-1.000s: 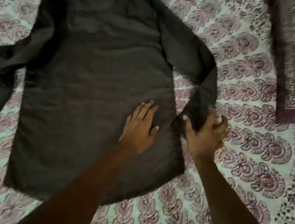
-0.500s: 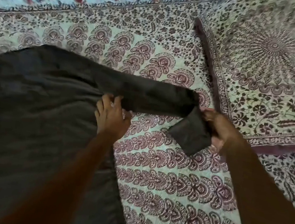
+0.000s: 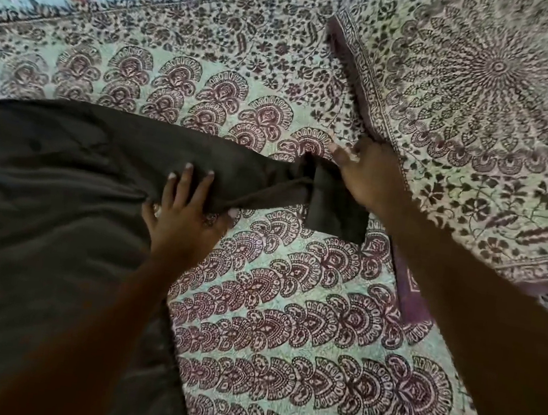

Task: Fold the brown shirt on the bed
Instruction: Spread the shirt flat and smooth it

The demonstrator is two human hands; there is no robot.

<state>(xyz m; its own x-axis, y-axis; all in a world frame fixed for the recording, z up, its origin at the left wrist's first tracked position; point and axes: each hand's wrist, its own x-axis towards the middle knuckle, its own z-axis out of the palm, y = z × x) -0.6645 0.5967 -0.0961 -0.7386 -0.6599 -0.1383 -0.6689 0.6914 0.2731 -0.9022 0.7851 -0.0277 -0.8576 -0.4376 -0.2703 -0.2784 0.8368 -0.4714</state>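
The brown shirt (image 3: 40, 213) lies flat on the patterned bed (image 3: 300, 348), its body spread toward the left edge in view and one sleeve (image 3: 262, 175) stretched rightward toward the pillow (image 3: 482, 129) at the far right corner. The left hand (image 3: 184, 220) rests on the sleeve near where it joins the body, its fingers (image 3: 184, 182) straight and spread flat over the cloth, the thumb at the sleeve's lower edge. The right hand (image 3: 369, 177) sits at the sleeve's end, where the cuff (image 3: 334, 211) is folded back toward the person; its fingers look extended, but blur hides whether it pinches the cloth.
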